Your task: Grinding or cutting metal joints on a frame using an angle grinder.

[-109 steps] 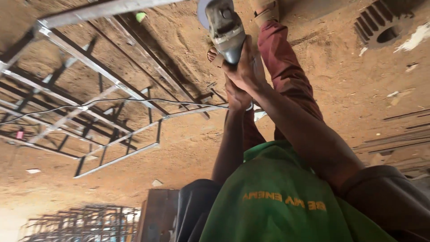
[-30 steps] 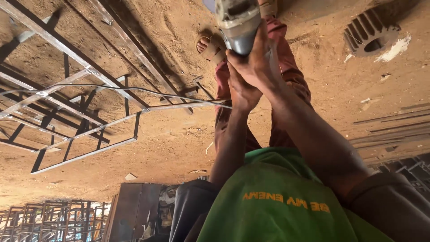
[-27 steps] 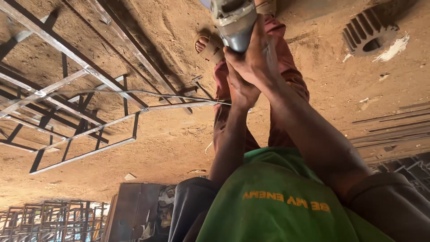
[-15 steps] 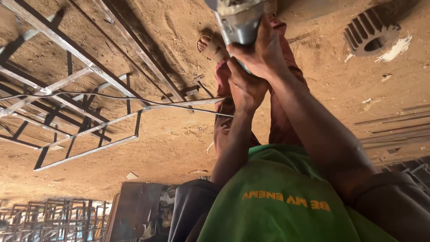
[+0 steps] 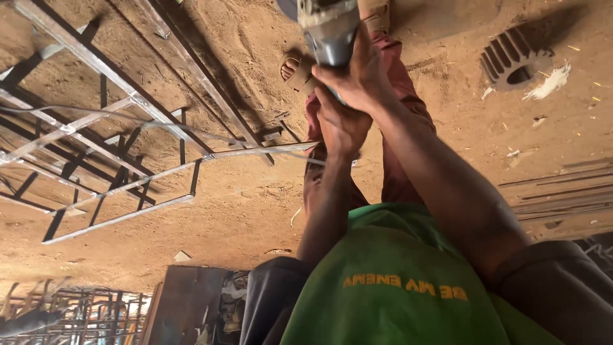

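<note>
Here both hands are wrapped tight round the grey metal-bodied power tool [image 5: 329,32] — the right hand [image 5: 361,76] closed over its body, the left hand [image 5: 341,124] clamped just beneath it. The step looks like steadying the tool above the sandy floor [image 5: 255,211], beside the welded steel-bar frame [image 5: 128,160] lying to the left of the hands. Any next move calls for a firm two-handed hold. The tool's working end is cut off at the top edge — what it touches cannot be told.
</note>
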